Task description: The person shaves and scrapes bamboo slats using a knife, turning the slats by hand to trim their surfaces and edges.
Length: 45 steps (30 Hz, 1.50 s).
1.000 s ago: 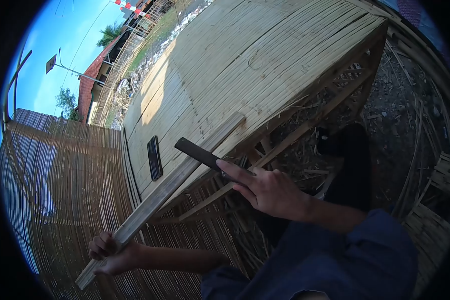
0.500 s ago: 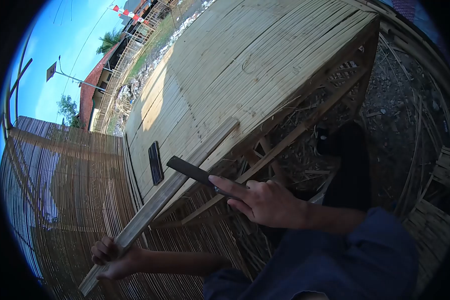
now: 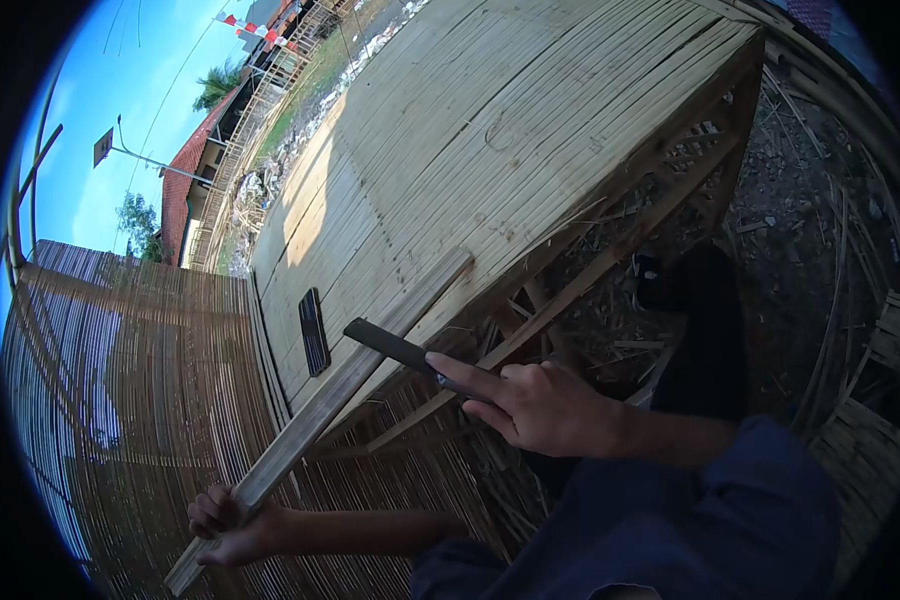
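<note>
A long pale wooden strip [image 3: 305, 425] runs diagonally from the lower left up onto the slatted bamboo table [image 3: 530, 110], where its far end rests. Near its lower end, my left hand [image 3: 232, 525] is wrapped round it. My right hand [image 3: 530, 405] is closed on a dark flat-bladed tool [image 3: 390, 343], with the index finger stretched along it. The blade lies across the strip close to the table edge. What the rest of the handle looks like is hidden in my palm.
A dark phone-like object [image 3: 314, 332] lies on the table, left of the strip. A woven bamboo screen [image 3: 140, 370] stands at the left. Wooden braces [image 3: 580, 285] run under the table edge. Bamboo scraps and slatted pieces [image 3: 870, 440] lie on the ground at the right.
The strip and my left hand have shifted slightly down and right in view. The tool moved down-left along the strip, then slightly back to the right. Both hands keep their hold.
</note>
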Motion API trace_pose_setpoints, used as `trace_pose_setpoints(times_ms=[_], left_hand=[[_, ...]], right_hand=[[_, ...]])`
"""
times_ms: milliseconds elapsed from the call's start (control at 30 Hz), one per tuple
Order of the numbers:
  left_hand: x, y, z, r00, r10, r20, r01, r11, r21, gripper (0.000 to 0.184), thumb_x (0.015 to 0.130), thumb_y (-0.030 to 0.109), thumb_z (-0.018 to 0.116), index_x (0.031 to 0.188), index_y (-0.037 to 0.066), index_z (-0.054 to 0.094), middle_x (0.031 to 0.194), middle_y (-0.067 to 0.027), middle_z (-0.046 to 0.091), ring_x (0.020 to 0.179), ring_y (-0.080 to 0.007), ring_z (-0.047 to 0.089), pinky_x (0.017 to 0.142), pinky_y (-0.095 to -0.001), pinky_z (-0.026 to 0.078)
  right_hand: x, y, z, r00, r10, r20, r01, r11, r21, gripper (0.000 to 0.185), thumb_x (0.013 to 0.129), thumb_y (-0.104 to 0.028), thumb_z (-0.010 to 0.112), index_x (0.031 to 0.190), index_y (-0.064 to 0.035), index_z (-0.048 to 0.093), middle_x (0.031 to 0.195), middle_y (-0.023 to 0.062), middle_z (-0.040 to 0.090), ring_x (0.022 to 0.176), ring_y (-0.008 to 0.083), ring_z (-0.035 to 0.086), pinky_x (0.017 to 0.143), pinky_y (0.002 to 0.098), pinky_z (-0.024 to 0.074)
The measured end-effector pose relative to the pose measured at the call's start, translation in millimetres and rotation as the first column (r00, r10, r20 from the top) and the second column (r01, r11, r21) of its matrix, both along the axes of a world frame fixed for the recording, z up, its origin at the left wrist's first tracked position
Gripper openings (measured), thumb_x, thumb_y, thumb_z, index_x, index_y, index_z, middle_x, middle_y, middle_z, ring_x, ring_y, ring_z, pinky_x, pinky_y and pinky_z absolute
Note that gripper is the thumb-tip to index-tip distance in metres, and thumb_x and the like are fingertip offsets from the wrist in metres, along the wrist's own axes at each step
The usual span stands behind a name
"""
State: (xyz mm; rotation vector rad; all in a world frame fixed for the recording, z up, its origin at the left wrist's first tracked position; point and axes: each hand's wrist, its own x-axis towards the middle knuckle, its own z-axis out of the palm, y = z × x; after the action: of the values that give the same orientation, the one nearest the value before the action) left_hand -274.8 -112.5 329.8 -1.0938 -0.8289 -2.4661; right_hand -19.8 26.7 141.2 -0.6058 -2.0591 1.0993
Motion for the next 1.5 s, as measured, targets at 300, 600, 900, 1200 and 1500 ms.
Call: trace_pose_setpoints(times_ms=[300, 600, 900, 1200, 1500], left_hand=[[-26.4, -12.9, -2.5, 0.938, -0.307, -0.163, 0.296, 0.951, -0.088, 0.056, 0.097, 0.061, 0.014, 0.073, 0.013, 0.028, 0.064, -0.0005, 0.024, 0.051, -0.0125, 0.019, 0.047, -0.0281, 0.021], [-31.4, -17.7, -3.9, 0.958, -0.243, -0.154, 0.233, 0.969, -0.079, 0.057, 0.097, 0.062, 0.013, 0.071, 0.013, 0.026, 0.063, -0.0008, 0.024, 0.051, -0.0129, 0.019, 0.046, -0.0284, 0.021], [-18.4, -11.6, 0.4, 0.988, -0.153, -0.032, 0.152, 0.988, -0.041, 0.057, 0.096, 0.062, 0.013, 0.067, 0.014, 0.025, 0.062, -0.0010, 0.024, 0.052, -0.0137, 0.021, 0.045, -0.0290, 0.023], [-22.3, -14.7, 3.7, 0.996, -0.073, 0.045, 0.075, 0.996, -0.044, 0.059, 0.096, 0.063, 0.012, 0.069, 0.013, 0.027, 0.062, -0.0010, 0.025, 0.049, -0.0130, 0.021, 0.044, -0.0282, 0.022], [-17.2, -17.6, 3.2, 0.998, 0.043, 0.039, -0.041, 0.998, -0.053, 0.057, 0.097, 0.061, 0.011, 0.072, 0.012, 0.027, 0.062, -0.0017, 0.024, 0.050, -0.0135, 0.020, 0.045, -0.0287, 0.021]], right_hand=[[-4.6, 2.1, -1.2, 1.000, 0.011, -0.003, -0.011, 1.000, -0.020, 0.059, 0.097, -0.027, 0.048, 0.149, -0.0189, 0.021, 0.061, 0.0187, 0.059, 0.059, 0.0388, 0.064, 0.054, 0.0498, 0.0549], [1.1, 4.3, 2.3, 0.998, 0.065, 0.013, -0.065, 0.998, -0.013, 0.056, 0.097, -0.026, 0.050, 0.147, -0.0188, 0.026, 0.059, 0.0177, 0.059, 0.060, 0.0407, 0.063, 0.056, 0.0528, 0.0531], [3.8, 14.6, -6.8, 0.997, 0.026, 0.075, -0.024, 0.999, -0.038, 0.060, 0.095, -0.024, 0.052, 0.148, -0.0187, 0.023, 0.064, 0.0178, 0.060, 0.059, 0.0369, 0.064, 0.058, 0.0494, 0.0556], [-3.9, 18.4, -15.3, 0.995, -0.036, 0.096, 0.040, 0.998, -0.041, 0.061, 0.095, -0.027, 0.053, 0.148, -0.0192, 0.024, 0.060, 0.0170, 0.059, 0.057, 0.0349, 0.064, 0.058, 0.0499, 0.0538], [-1.4, 34.6, -20.4, 0.980, -0.098, 0.171, 0.110, 0.992, -0.062, 0.058, 0.096, -0.026, 0.050, 0.147, -0.0182, 0.025, 0.059, 0.0195, 0.058, 0.061, 0.0394, 0.064, 0.058, 0.0529, 0.0548]])
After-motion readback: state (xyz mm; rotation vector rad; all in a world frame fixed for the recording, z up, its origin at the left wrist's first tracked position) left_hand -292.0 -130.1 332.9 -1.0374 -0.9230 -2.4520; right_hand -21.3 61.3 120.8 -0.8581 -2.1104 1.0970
